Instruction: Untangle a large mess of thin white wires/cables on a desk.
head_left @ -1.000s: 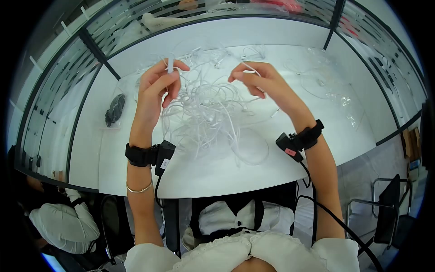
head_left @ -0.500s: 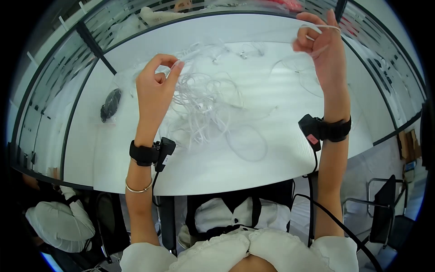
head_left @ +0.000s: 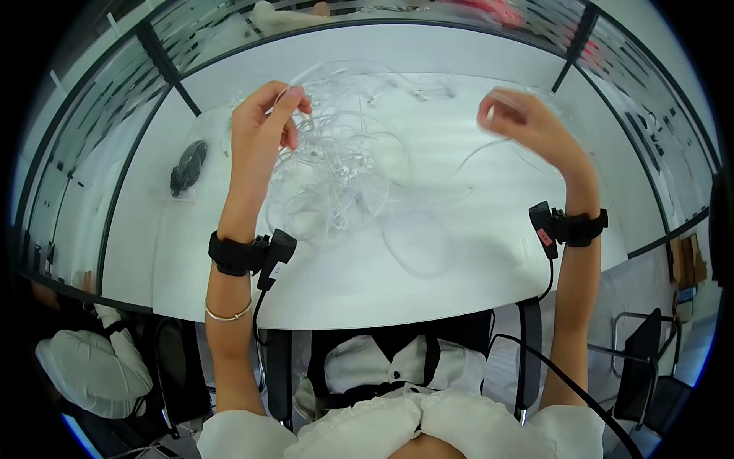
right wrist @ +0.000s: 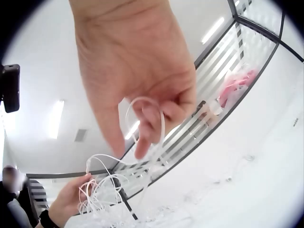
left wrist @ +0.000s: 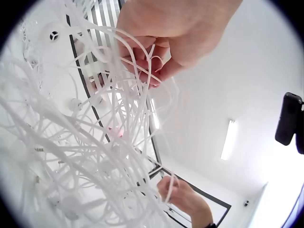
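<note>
A tangle of thin white cables (head_left: 336,172) lies on the table. Over its far left edge, my left hand (head_left: 264,126) pinches some of the cable strands between thumb and fingers; strands hang from those fingers in the left wrist view. Well to the right and raised above the table, my right hand (head_left: 531,126) has its fingers curled round a white cable (right wrist: 162,126). That cable loops through the fingers in the right wrist view, with the thumb standing apart. Beyond it, the left hand (right wrist: 71,197) appears with a bunch of looped cable.
A dark bundle in a clear bag (head_left: 188,168) lies at the table's left side. Clear plastic bags and small connectors (head_left: 420,93) are spread along the back. Low partitions (head_left: 382,53) enclose the white table (head_left: 344,294). Another person (head_left: 92,375) sits at lower left.
My right hand has swung from near the tangle up and out to the right with a cable, then come down somewhat. The left hand stays over the tangle, its grip shifting slightly.
</note>
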A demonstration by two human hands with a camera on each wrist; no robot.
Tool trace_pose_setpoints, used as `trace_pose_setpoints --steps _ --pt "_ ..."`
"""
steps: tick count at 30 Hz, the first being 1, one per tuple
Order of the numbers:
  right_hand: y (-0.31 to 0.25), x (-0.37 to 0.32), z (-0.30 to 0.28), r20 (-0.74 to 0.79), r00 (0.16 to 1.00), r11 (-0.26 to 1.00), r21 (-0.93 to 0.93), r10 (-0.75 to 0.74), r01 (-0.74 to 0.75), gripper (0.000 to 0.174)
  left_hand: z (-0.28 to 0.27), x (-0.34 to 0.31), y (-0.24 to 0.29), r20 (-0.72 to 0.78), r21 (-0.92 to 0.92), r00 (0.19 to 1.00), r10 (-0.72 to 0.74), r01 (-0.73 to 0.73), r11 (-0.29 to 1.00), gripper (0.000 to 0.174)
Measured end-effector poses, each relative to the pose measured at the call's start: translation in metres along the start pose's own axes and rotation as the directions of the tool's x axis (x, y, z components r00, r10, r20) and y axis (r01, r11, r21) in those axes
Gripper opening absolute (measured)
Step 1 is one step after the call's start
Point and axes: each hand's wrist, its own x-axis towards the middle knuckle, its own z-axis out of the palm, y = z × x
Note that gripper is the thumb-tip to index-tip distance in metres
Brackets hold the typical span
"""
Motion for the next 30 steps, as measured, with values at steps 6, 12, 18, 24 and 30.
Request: trace_pose_setpoints --steps 6,12,18,24,30 --pt "0.005 -0.009 0.021 0.144 0.988 0.992 -0.106 -0.049 0.065 0.049 0.000 -0.005 0.000 0.036 -0.003 0.999 -0.015 0.016 1.000 0.017" --pt "-0.079 0.009 0.072 -0.323 0.836 0.897 -0.140 -0.443 0.420 0.031 0.009 -0.011 0.001 0.129 -0.029 0.992 0.001 0.003 1.000 0.011" --pt "-0.084 0.039 0.105 -0.252 0.922 0.939 0.106 -0.293 0.327 0.022 0.016 -0.020 0.004 0.132 0.115 0.990 0.056 -0.071 0.991 0.017" --pt "-0.067 0.042 0.074 -0.335 0.931 0.901 0.346 -0.143 0.263 0.033 0.029 -0.029 -0.018 0.117 0.529 0.963 0.241 -0.266 0.806 0.043" --pt "-0.052 0.036 0.038 -0.511 0.859 0.719 0.602 0.011 0.349 0.036 0.030 -0.030 -0.005 0.309 0.351 0.951 0.022 -0.136 0.926 0.034"
